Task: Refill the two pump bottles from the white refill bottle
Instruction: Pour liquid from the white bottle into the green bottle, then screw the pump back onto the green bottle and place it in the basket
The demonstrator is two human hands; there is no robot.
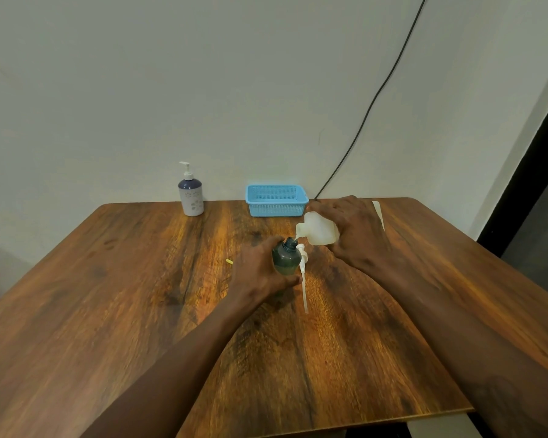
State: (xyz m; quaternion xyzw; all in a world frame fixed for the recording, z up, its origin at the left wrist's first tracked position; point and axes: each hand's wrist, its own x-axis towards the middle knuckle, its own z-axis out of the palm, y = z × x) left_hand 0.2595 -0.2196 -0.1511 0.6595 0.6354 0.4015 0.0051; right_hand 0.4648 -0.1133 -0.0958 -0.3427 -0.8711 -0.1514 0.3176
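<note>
My left hand point(260, 273) grips a dark green pump bottle point(287, 257) standing on the wooden table point(108, 295), its neck open with the pump off. My right hand point(355, 230) holds the white refill bottle point(318, 230) tipped on its side, spout touching the green bottle's mouth. The removed white pump head with its long tube point(303, 276) lies on the table just right of the green bottle. A second pump bottle point(191, 194), white with a dark blue top and its pump in place, stands at the table's back edge to the left.
A light blue perforated basket point(276, 200) sits at the back edge, behind the hands. A small yellow piece point(229, 262) lies left of my left hand. A white strip point(378, 213) lies behind my right hand. A black cable point(370, 105) runs down the wall.
</note>
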